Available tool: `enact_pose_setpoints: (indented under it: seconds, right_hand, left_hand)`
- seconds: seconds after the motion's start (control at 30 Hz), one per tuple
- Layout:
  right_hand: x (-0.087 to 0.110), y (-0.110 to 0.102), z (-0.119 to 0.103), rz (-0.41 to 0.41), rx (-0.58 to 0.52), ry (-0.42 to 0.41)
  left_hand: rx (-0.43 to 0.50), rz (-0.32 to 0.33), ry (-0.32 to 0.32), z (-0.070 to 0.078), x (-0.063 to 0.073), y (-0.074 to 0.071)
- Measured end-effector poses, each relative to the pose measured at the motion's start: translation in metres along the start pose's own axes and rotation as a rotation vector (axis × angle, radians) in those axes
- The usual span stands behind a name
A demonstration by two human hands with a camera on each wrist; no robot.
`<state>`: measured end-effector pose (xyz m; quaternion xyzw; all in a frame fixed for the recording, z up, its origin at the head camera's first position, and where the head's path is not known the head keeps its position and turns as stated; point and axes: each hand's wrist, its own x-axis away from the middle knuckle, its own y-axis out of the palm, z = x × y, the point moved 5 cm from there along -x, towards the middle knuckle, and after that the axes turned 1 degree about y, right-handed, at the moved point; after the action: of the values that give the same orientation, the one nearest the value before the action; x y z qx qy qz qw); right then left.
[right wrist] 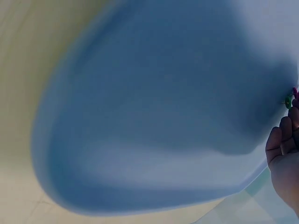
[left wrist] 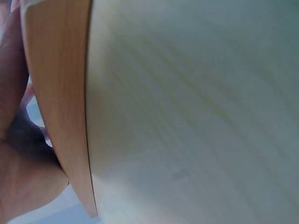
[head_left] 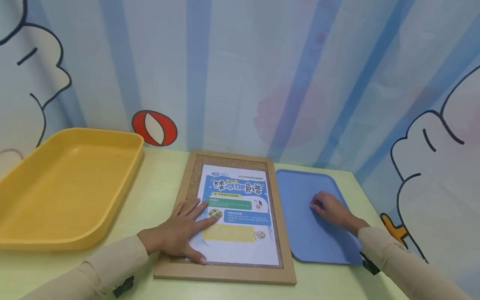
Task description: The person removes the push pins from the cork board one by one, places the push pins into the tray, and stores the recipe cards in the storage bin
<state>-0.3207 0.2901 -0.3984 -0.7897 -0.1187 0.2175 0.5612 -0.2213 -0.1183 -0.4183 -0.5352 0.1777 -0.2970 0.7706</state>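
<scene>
My left hand (head_left: 176,233) rests with spread fingers on a wood-framed cork board (head_left: 225,273), over its left side and the lower left of a printed sheet (head_left: 240,254). The sheet is white with blue, green and yellow panels and lies on the cork. In the left wrist view, the hand (left wrist: 23,177) lies against the frame (left wrist: 65,93). Over a shallow blue tray (head_left: 307,233), my right hand (head_left: 331,210) has its fingers curled. At its fingertips in the right wrist view are a green push pin (right wrist: 288,101) and a magenta push pin (right wrist: 295,93), partly cut off by the image edge.
A deep yellow tray (head_left: 75,200) stands on the left of the pale wooden table (head_left: 157,175). The blue tray sits right beside the board's right edge. A printed curtain (head_left: 232,83) with blue stripes and cartoon figures hangs behind the table and along its right side.
</scene>
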Motion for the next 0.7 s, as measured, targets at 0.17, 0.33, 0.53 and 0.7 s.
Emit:
enact_pose_setpoints:
  seconds: [0.17, 0.33, 0.53, 0.7]
  right_hand:
    - [-0.0007, 0.0023, 0.0015, -0.026, 0.012, 0.017]
    - [-0.0039, 0.004, 0.0034, -0.031, 0.034, 0.005]
    - [-0.0061, 0.0051, 0.0034, -0.041, 0.05, -0.009]
    - [-0.0053, 0.0056, 0.0021, -0.052, 0.052, -0.001]
  left_hand:
    - [0.002, -0.004, -0.006, -0.0004, -0.0002, -0.0005]
    - [-0.001, -0.005, -0.011, -0.0005, -0.0003, -0.0014]
    - [0.001, -0.009, -0.01, -0.0002, -0.0006, -0.0005]
    - [-0.005, -0.008, -0.01, -0.0007, -0.0008, 0.0011]
